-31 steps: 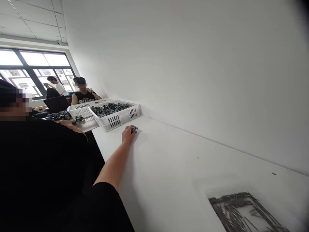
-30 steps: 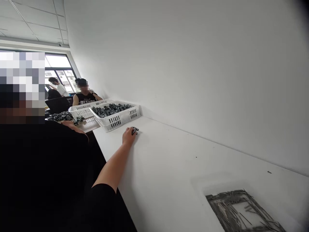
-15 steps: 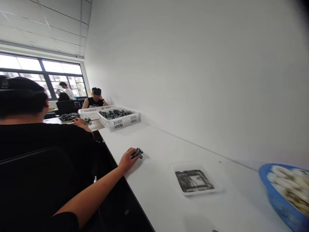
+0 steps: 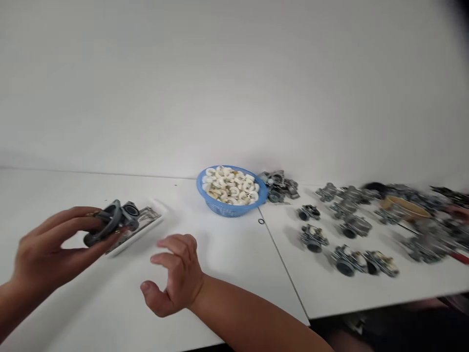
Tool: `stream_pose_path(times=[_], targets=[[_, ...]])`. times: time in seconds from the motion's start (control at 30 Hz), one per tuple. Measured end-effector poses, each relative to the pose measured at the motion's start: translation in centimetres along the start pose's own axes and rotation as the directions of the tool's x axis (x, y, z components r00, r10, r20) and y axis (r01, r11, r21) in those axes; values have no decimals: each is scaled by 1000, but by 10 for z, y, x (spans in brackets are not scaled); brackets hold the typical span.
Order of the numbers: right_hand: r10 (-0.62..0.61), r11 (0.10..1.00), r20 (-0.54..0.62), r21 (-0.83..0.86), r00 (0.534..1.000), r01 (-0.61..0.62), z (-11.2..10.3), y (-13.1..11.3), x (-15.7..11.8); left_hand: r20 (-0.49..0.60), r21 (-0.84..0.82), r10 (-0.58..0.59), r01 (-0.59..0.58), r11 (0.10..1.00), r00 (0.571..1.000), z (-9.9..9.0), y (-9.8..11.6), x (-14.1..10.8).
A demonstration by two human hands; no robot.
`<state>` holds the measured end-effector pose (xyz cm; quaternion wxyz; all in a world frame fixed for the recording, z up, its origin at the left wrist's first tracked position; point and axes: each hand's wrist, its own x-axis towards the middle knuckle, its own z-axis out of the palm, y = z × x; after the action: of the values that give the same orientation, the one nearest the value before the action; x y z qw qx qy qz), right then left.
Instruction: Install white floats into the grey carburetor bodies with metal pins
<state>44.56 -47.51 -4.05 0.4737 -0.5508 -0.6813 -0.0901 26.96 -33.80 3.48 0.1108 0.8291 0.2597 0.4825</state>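
My left hand (image 4: 54, 249) grips a grey metal carburetor body (image 4: 113, 220) between thumb and fingers, its round bore tilted up. Behind it, partly covered by the hand and the carburetor, lies a shallow white tray (image 4: 159, 211) with thin dark metal pieces inside. To the right, above the table, my right hand (image 4: 178, 276) has its thumb and fingers bent but apart, with nothing between them. Beyond that hand stands a blue plastic basket (image 4: 227, 211) heaped with white C-shaped plastic parts (image 4: 230, 186).
Several carburetors (image 4: 350, 259) lie across the adjoining table on the right, some carrying white parts. More grey castings (image 4: 278, 186) are piled beside the basket. A small black ring (image 4: 261, 221) lies near the table seam. At far right, a tan oval container (image 4: 406, 208) appears blurred.
My view has swung right, from the co-workers and white crates to the blue basket and carburetors. My left hand has brought its carburetor to the tray, and my right hand has come into view.
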Motion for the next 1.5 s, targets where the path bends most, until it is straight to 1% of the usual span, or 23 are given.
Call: stream_pose_path(times=[0.03,0.07,0.1,0.13,0.2,0.27,0.33,0.43,0.5,0.57,0.63,0.7,0.77,0.83,0.87,1.0,1.07,1.13,1.27,1.4,1.5], targets=[[41,999,-103,-10,994,-42,0,4,1,-18,-6,74,-74,997,997,17,14,3],[61,998,-202,-8,978,-64,-2,8,3,-13,-15,116,-117,993,993,33,25,4],[70,998,-278,8,958,-70,-4,11,6,-2,-11,153,-153,988,988,47,32,4],[85,996,-331,36,940,-77,-8,14,8,33,6,178,-178,984,984,59,37,3],[160,985,-379,126,911,-120,-16,17,13,127,81,222,-233,969,967,77,40,-3],[259,957,-366,223,894,-186,-24,18,17,232,151,264,-302,941,936,88,40,-10],[339,926,-336,282,879,-250,-28,18,20,300,170,284,-344,923,911,93,41,-17],[406,893,-255,315,878,-321,-29,18,22,322,128,269,-323,938,908,98,41,-24],[431,875,-197,328,880,-355,-28,20,23,354,81,207,-250,965,912,101,38,-25],[475,849,-157,338,866,-405,-27,23,22,410,66,87,-124,990,908,103,33,-24],[540,812,-130,339,831,-475,-26,27,22,456,96,-55,13,995,888,104,29,-22],[597,770,-76,335,799,-543,-26,29,21,485,151,-188,130,980,854,103,27,-18],[621,739,-1,334,784,-585,-28,29,21,510,198,-278,204,959,814,102,26,-14],[617,726,73,330,784,-603,-30,28,21,530,228,-310,219,949,789,101,26,-13],[610,727,98,324,786,-605,-31,27,21,536,237,-308,210,949,786,101,26,-13],[590,745,137,289,796,-602,-34,25,22,529,245,-269,159,956,805,100,33,-14],[597,740,152,275,788,-614,-35,27,23,522,235,-251,145,961,816,100,39,-13],[611,723,179,271,771,-635,-36,28,23,522,230,-255,153,961,814,100,43,-11],[613,691,234,304,755,-656,-39,31,26,551,271,-319,197,942,771,98,46,-9],[615,617,292,400,733,-677,-40,32,29,538,325,-361,207,923,762,95,46,-8],[627,568,313,443,713,-694,-39,35,28,565,303,-362,222,927,741,93,46,-7]])
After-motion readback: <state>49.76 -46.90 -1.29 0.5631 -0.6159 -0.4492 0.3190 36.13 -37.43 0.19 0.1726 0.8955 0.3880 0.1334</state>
